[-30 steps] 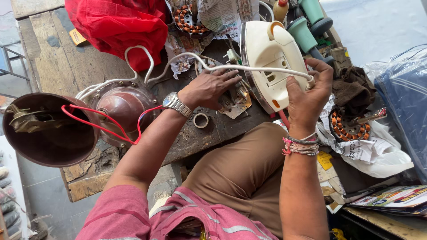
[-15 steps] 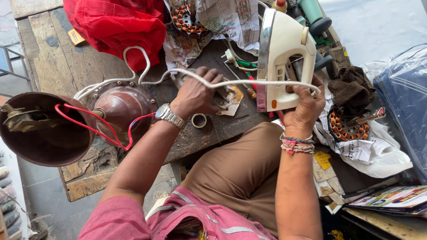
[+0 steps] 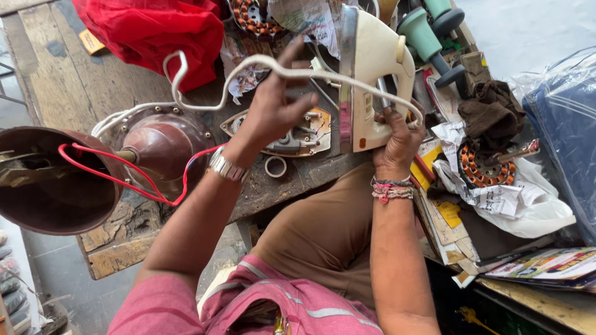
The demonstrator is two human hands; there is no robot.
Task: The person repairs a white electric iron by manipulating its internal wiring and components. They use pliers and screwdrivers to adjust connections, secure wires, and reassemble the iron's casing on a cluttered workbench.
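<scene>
My right hand (image 3: 397, 141) grips the rear end of a cream electric clothes iron (image 3: 372, 68) and holds it up on edge above the wooden table (image 3: 49, 62), its metal soleplate facing left. My left hand (image 3: 276, 105) is raised just left of the soleplate and holds the iron's white cord (image 3: 205, 93). The cord loops over this hand, runs across the iron to my right hand, and trails back left toward the brown fan motor (image 3: 164, 146). Under my left hand lies an opened iron part with wiring (image 3: 313, 133).
A brown fan canopy cup (image 3: 49, 186) with red wires (image 3: 124, 180) lies at the left. A red cloth (image 3: 155, 31) is at the back, a small tape roll (image 3: 275, 166) near the front edge. Copper-wound stators (image 3: 490, 167), green spools (image 3: 428, 34), papers and a blue plastic bag (image 3: 565, 124) crowd the right.
The iron went from lying tilted to standing on edge in my right hand. My left hand rose off the table with the white cord and drew it over the iron.
</scene>
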